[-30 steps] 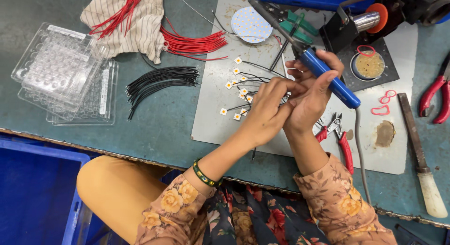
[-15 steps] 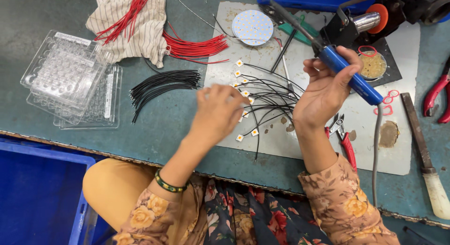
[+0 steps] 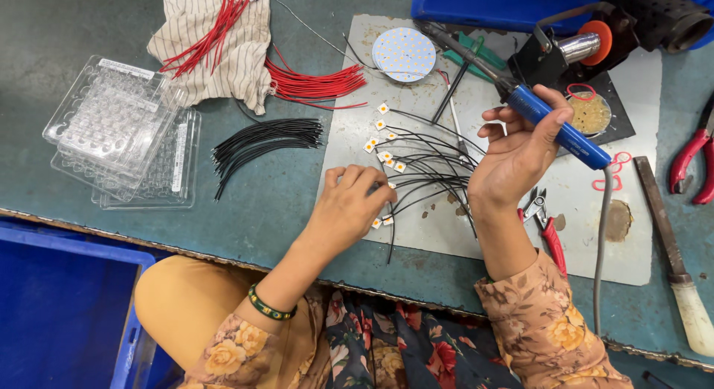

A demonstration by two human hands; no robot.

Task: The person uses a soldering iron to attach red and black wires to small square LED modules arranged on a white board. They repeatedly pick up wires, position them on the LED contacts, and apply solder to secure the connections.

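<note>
Nearest the person, the left hand (image 3: pixel 349 207) rests palm down on the near left part of the grey mat (image 3: pixel 639 262), fingers curled and pinching at the small square chips (image 3: pixel 387 157) wired with thin black leads (image 3: pixel 431 169); half a second ago it hovered higher and further left, over the mat's edge. To its right the right hand (image 3: pixel 517 151) is closed around the blue-handled soldering iron (image 3: pixel 554 125), tip pointing far-left, lifted off the mat much as before. Red-handled pliers (image 3: pixel 547 229) lie just beside that wrist. Left of the mat lies a bundle of loose black wires (image 3: pixel 264 140), then clear plastic trays (image 3: pixel 123 132). Farther off sit red wires (image 3: pixel 316 84), a round white LED board (image 3: pixel 404 54) and the iron stand (image 3: pixel 573 50).
</note>
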